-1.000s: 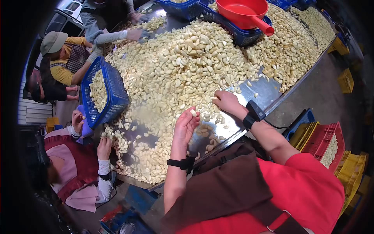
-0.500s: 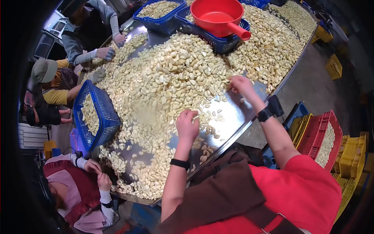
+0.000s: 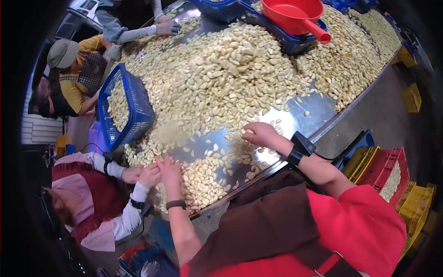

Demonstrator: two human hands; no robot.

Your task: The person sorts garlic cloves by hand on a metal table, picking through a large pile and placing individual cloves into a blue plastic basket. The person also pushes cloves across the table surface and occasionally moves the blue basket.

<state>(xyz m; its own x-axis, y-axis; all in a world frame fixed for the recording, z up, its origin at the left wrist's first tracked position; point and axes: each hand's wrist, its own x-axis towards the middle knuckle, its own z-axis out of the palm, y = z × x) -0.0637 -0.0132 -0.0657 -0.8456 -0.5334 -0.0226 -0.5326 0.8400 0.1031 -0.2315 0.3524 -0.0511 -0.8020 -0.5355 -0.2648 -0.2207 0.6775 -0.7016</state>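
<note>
Peeled garlic cloves (image 3: 240, 64) lie heaped and scattered over a metal table (image 3: 302, 117). My left hand (image 3: 170, 175) is over the cloves at the near left edge, right beside a co-worker's hands (image 3: 146, 175). Its fingers look stretched out and a little apart, with nothing visible in them. Above the loose cloves near the table's front edge is my right hand (image 3: 264, 135). Its fingers are curled together, and their tips hide whatever they may hold.
A blue basket (image 3: 140, 111) of cloves stands at left. A red dipper (image 3: 295, 16) rests on another blue basket (image 3: 293, 46) at the back. Two co-workers reach in from the far left. Red crate (image 3: 378, 173) and yellow crates (image 3: 417, 212) stand at right.
My left hand has moved left and down to beside the co-worker's hands, and its fingers have straightened. My right hand has come left and nearer. The view has shifted.
</note>
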